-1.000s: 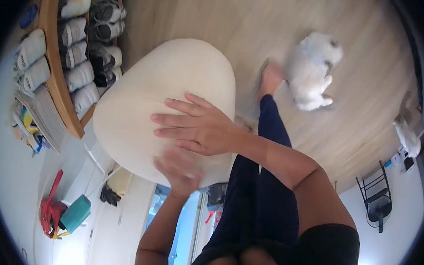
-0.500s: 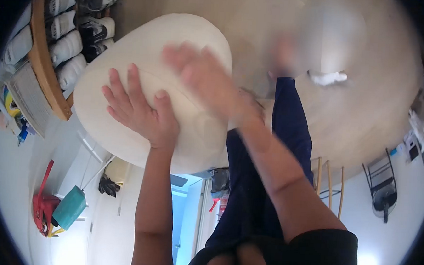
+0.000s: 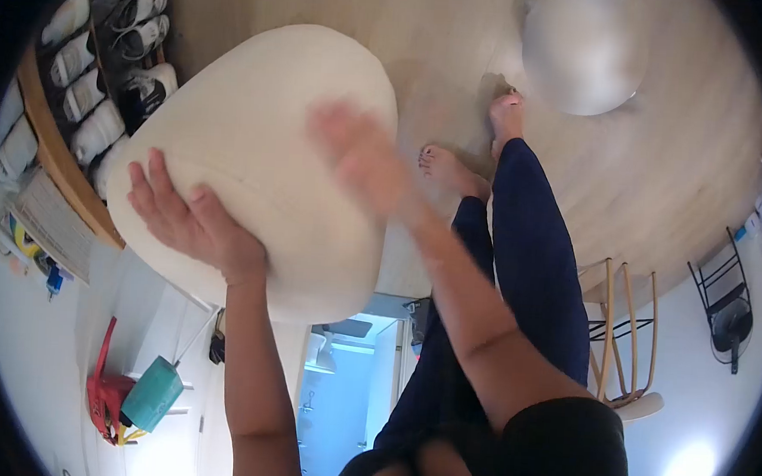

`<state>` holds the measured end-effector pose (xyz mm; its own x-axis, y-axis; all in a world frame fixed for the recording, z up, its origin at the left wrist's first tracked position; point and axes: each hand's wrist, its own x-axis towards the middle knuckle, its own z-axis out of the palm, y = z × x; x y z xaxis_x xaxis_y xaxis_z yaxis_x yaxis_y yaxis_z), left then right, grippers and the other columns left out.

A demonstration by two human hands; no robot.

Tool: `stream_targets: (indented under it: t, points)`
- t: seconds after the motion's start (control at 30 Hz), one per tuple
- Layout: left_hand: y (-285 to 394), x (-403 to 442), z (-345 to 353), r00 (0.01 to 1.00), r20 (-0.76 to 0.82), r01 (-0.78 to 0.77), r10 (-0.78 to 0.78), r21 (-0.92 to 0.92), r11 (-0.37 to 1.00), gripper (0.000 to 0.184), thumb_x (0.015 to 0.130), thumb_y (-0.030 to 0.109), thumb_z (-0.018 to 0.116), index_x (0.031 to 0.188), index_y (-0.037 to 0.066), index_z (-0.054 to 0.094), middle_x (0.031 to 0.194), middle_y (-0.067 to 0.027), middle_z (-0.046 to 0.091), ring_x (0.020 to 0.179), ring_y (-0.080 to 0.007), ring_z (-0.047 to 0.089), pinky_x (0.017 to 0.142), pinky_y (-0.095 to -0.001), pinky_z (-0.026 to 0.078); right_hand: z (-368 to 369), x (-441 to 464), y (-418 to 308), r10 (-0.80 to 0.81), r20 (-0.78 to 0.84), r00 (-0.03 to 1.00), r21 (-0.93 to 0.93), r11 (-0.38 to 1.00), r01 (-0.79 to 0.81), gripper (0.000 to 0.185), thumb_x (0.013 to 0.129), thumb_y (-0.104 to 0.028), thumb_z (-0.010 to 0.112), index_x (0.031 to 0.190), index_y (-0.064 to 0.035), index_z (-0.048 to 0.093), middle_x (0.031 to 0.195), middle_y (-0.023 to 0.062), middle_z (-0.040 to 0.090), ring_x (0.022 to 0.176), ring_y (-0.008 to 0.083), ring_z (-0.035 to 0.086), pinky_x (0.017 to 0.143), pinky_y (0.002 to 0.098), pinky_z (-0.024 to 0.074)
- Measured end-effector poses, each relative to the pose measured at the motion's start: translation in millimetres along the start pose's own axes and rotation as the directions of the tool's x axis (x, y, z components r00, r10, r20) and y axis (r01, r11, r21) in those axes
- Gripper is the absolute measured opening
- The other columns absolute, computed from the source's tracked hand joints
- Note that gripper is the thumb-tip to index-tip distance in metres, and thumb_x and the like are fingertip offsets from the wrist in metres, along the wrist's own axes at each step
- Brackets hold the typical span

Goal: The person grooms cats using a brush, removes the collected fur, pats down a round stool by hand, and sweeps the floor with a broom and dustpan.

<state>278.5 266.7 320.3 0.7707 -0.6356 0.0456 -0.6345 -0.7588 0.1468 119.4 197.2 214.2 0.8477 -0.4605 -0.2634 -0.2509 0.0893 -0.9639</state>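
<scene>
A large cream, rounded cushion-like seat (image 3: 291, 147) fills the left middle of the head view. My left hand (image 3: 194, 220) rests on its lower left part, palm down with the fingers spread, holding nothing. My right hand (image 3: 355, 155) is over the seat's right side and smeared by motion, so its fingers cannot be made out, nor whether it touches the surface. A faint crease runs across the cover between the two hands.
Shoes (image 3: 98, 128) line a wooden rack (image 3: 58, 152) at the left. Bare feet (image 3: 506, 120) stand on the floor right of the seat. A blurred whitish round shape (image 3: 584, 55) is at the upper right. A wooden-legged chair (image 3: 624, 337) is lower right.
My left hand has moved left across the seat and spread out, away from my right hand. The view has shifted; both feet now show, and the white animal is no longer recognisable.
</scene>
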Motion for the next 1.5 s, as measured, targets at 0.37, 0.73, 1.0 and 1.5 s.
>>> stream_targets:
  t: [0.37, 0.73, 1.0, 1.5]
  points:
    - [-3, -3, 0, 0.999, 0.024, -0.021, 0.020, 0.012, 1.000, 0.055, 0.097, 0.038, 0.023, 0.134, 0.003, 0.043, 0.144, -0.0164, 0.033, 0.137, -0.0304, 0.021, 0.111, -0.0456, 0.013, 23, -48, 221, 0.714, -0.214, 0.666, -0.124, 0.657, -0.744, 0.057, 0.099, -0.034, 0.038, 0.144, -0.0018, 0.026, 0.149, 0.0149, 0.028, 0.136, 0.0273, 0.029, 0.113, 0.0367, 0.0187]
    - [-5, -3, -1, 0.999, 0.024, -0.034, 0.034, 0.009, 0.999, 0.055, 0.097, 0.037, 0.023, 0.134, 0.001, 0.042, 0.144, -0.0171, 0.032, 0.136, -0.0312, 0.022, 0.111, -0.0455, 0.015, 56, -89, 209, 0.872, -0.324, 0.367, -0.179, 0.324, -0.929, 0.055, 0.097, -0.037, 0.038, 0.141, -0.0043, 0.034, 0.142, 0.0166, 0.038, 0.133, 0.0291, 0.035, 0.109, 0.0411, 0.0246]
    - [-17, -5, -2, 0.999, -0.011, -0.051, 0.051, -0.009, 0.999, 0.054, 0.096, 0.037, 0.030, 0.133, 0.001, 0.045, 0.143, -0.0170, 0.035, 0.136, -0.0320, 0.023, 0.111, -0.0463, 0.013, 55, 2, 113, 0.032, -0.208, 0.978, 0.027, 0.999, -0.027, 0.049, 0.099, -0.030, 0.031, 0.141, -0.0034, 0.033, 0.140, 0.0177, 0.041, 0.132, 0.0285, 0.037, 0.110, 0.0352, 0.0259]
    - [-13, -76, -16, 0.990, 0.141, -0.025, 0.022, 0.022, 0.999, 0.060, 0.091, 0.051, 0.035, 0.135, 0.012, 0.045, 0.146, -0.0157, 0.034, 0.138, -0.0388, 0.019, 0.109, -0.0537, 0.007, 29, 68, 145, 0.254, 0.170, 0.952, 0.174, 0.943, -0.282, 0.041, 0.097, -0.022, 0.042, 0.130, 0.0007, 0.047, 0.139, 0.0144, 0.044, 0.129, 0.0274, 0.040, 0.109, 0.0360, 0.0287]
